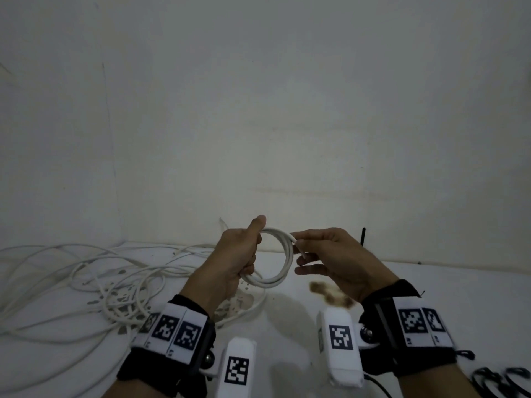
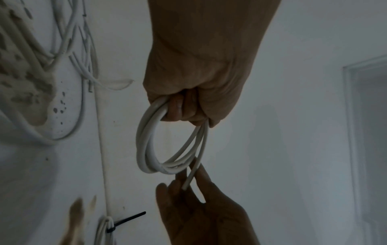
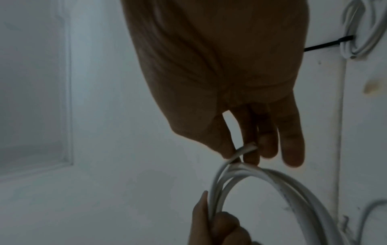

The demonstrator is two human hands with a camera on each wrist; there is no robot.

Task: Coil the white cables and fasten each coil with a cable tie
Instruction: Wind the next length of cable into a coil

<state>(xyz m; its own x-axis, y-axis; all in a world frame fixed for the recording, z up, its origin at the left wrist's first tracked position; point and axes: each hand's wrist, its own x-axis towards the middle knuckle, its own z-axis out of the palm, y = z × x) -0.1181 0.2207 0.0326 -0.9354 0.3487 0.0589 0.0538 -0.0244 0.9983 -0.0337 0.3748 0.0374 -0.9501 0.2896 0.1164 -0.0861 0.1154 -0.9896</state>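
Above the white tabletop (image 1: 431,282), her left hand (image 1: 235,259) clenches a round coil of white plastic cable (image 1: 283,265); her right hand (image 1: 330,254) pinches its cut end (image 3: 249,148). Best tuck that tail flush along the loops before tying.

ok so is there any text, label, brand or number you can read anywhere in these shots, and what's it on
None can be read.
Black-and-white square coded markers on the left wristband: patterns only, no letters or numbers.
The same markers on the right wristband and the two white camera housings: patterns only.
Tiny marks beneath the wristband markers: too small to read.
White coiled cable: no print visible.
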